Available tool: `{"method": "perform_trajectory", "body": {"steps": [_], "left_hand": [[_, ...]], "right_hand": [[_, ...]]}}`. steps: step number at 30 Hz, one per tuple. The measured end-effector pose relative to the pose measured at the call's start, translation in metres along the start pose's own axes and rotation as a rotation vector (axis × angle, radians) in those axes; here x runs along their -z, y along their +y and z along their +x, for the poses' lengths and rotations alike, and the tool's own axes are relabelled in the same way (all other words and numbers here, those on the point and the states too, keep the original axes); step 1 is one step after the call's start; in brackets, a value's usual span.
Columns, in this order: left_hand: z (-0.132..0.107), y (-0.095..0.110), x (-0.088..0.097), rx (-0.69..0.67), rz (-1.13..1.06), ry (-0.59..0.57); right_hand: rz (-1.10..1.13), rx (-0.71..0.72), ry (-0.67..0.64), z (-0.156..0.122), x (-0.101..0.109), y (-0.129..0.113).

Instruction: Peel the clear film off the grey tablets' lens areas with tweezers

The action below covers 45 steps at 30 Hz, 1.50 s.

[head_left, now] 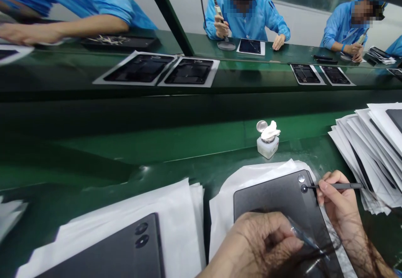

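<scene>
A dark grey tablet back panel (270,194) with two round camera rings lies on white paper sheets (222,211). My right hand (341,204) is closed around slim black tweezers (345,185), with their tip at the lower camera ring (304,189). The upper ring (301,178) looks paler and shinier. Over the panel's lower part, my left hand (264,242) pinches a clear plastic film (306,238) between thumb and forefinger. The film hangs to the right, and its lower end blurs into the dark panel.
A second grey panel (119,253) rests on a paper stack (179,211) at left. Behind stands a white dispenser bottle (267,147) with tissue. Layered papers and panels (361,144) lie right. Tablet parts (188,72) sit on the raised shelf; co-workers in blue (248,18) work beyond.
</scene>
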State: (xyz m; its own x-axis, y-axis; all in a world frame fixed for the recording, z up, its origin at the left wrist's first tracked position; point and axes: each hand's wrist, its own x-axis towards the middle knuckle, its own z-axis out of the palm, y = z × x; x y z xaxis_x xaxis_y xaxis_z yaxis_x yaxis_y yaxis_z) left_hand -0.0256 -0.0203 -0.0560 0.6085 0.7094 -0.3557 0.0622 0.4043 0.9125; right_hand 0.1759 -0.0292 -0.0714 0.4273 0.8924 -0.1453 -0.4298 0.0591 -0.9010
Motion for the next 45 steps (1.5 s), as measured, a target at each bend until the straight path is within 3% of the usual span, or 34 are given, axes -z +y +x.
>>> {"method": "perform_trajectory", "body": {"steps": [22, 45], "left_hand": [[0.0016, -0.0011, 0.0029, -0.089, 0.096, 0.003], [0.0001, 0.0036, 0.0042, -0.060, 0.104, -0.019]], "right_hand": [[-0.035, 0.030, 0.005, 0.0015, 0.0019, 0.0012], [-0.018, 0.019, -0.005, 0.0000, -0.0009, -0.0001]]}}
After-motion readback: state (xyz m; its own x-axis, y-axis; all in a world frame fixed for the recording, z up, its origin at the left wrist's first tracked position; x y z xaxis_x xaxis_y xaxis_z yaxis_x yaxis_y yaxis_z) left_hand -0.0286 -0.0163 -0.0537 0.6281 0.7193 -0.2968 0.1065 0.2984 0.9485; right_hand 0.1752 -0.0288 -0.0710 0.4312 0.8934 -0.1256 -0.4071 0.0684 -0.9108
